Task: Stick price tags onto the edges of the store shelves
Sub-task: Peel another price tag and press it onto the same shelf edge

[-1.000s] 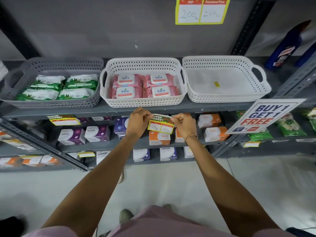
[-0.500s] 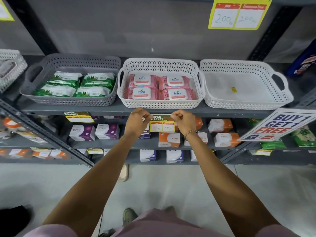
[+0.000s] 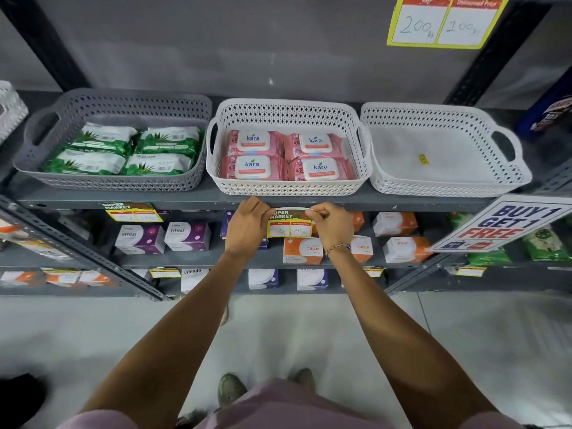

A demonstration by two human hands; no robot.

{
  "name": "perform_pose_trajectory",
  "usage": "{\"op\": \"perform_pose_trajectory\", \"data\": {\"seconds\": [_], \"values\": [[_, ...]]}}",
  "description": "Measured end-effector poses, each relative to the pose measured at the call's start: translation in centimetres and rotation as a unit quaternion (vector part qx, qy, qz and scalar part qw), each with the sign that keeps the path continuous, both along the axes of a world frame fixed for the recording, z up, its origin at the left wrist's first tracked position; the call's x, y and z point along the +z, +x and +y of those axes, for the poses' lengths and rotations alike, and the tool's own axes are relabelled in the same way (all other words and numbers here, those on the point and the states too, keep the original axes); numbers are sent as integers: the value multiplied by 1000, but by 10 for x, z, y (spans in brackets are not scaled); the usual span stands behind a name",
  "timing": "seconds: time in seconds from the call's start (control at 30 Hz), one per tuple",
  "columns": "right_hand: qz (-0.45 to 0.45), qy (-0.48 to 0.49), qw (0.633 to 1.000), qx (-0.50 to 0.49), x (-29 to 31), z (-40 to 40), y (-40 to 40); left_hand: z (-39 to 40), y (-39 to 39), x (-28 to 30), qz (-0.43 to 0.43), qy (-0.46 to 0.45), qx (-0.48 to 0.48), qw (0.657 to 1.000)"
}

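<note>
A yellow and green "SUPER MARKET" price tag point(image 3: 289, 222) hangs at the front edge of the grey shelf point(image 3: 192, 199), just under the white basket of pink Kara wipes point(image 3: 288, 184). My left hand point(image 3: 247, 226) pinches the tag's left side. My right hand point(image 3: 331, 224) pinches its top right corner, where the top strip curls forward off the edge. A second tag of the same kind point(image 3: 131, 211) is stuck on the shelf edge further left, under the grey basket point(image 3: 108, 181).
An empty white basket point(image 3: 445, 184) stands at the right. A "BUY 1 GET 1 FREE" sign point(image 3: 507, 224) juts out at the right. Lower shelves hold purple, orange and white boxes with small tags. A large 200/100 price card point(image 3: 445, 21) hangs above.
Both hands lifted the tag from below the shelf up against the shelf edge. The camera moved closer, and the view shifted a little.
</note>
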State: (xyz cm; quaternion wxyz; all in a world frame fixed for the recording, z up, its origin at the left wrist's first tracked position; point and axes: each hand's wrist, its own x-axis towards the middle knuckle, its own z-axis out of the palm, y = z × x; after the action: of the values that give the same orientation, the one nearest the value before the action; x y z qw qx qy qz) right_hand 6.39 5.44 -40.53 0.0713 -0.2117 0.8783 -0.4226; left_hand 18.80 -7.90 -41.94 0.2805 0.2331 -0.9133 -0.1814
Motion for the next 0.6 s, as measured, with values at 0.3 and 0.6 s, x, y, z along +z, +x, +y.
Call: {"op": "perform_pose_trajectory", "data": {"seconds": [0.3, 0.6], "values": [[31, -3, 1000, -6, -15, 0, -2, -2, -12, -6, -43, -51, -13, 998], [89, -9, 996, -27, -12, -4, -7, -6, -16, -4, -113, -101, -12, 988]]}}
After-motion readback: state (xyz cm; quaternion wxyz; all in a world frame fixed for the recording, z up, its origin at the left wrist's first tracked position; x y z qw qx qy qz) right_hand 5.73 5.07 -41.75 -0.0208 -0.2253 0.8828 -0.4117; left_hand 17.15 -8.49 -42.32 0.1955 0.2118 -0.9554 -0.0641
